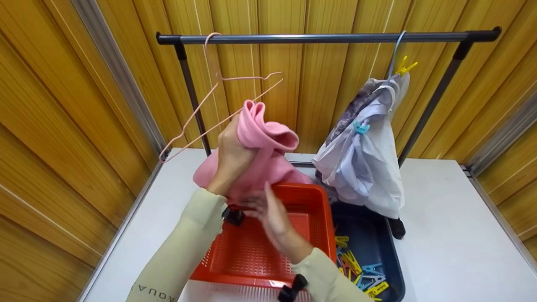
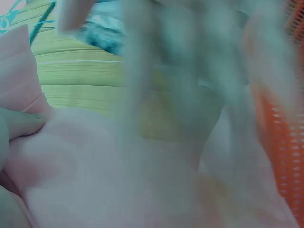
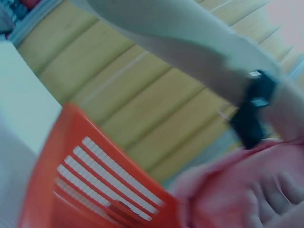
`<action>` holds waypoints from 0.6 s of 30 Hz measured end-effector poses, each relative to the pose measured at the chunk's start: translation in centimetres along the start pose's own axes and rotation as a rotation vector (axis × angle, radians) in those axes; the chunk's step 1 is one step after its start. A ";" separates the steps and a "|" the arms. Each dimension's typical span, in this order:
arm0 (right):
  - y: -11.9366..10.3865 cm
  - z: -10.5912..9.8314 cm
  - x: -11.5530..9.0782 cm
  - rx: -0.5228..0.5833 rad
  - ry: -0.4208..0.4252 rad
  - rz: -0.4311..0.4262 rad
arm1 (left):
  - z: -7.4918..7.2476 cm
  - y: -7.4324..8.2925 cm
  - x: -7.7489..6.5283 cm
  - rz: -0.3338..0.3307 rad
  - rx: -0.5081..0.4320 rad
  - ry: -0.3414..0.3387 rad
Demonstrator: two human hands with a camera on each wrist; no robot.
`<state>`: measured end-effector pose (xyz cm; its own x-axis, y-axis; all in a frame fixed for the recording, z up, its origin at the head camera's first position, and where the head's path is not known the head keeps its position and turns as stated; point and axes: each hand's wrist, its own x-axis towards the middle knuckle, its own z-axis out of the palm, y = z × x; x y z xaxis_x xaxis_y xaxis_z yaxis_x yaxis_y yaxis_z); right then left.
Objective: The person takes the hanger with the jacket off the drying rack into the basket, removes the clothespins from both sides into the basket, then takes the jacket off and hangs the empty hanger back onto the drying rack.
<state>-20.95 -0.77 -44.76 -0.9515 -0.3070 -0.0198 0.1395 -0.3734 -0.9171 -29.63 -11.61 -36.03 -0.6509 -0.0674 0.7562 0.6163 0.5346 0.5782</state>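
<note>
A pink fabric item [image 1: 268, 159], folded at its top, is held up by my left hand [image 1: 235, 151], which grips it near the upper edge. Its lower part hangs behind the rim of the red basket [image 1: 323, 201]. My right hand [image 1: 272, 216] is below, over the basket, its fingers extended against or close to the lower cloth and blurred; contact is unclear. In the left wrist view, fingers blur across the middle, in front of the pink cloth [image 2: 76, 166]. A pink hanger [image 1: 201, 100] hangs on the rail, just behind the left hand.
A dark rail [image 1: 302, 39] spans the back. White and grey cloth [image 1: 365, 159] hangs at right, with a light blue clothespin [image 1: 361, 127] and a yellow one [image 1: 406, 67]. A dark blue tray [image 1: 396, 260] with several clothespins [image 1: 352, 262] stands right of the basket.
</note>
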 end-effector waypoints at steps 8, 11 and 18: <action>2.5 4.0 2.8 0.323 -0.158 0.175 | -1.0 1.8 1.1 -0.076 -0.106 0.001; 2.7 4.3 4.0 0.444 -0.254 0.169 | -1.4 2.3 1.1 -0.106 -0.138 0.012; 3.8 3.0 7.2 0.740 -0.335 0.105 | -2.5 3.6 0.7 -0.133 -0.197 0.026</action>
<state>-26.39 -7.05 -47.20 -0.8075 -0.5737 0.1369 0.4794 -0.7736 -0.4143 -26.74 -11.78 -32.65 -0.7221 -0.1497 0.6754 0.6019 0.3453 0.7201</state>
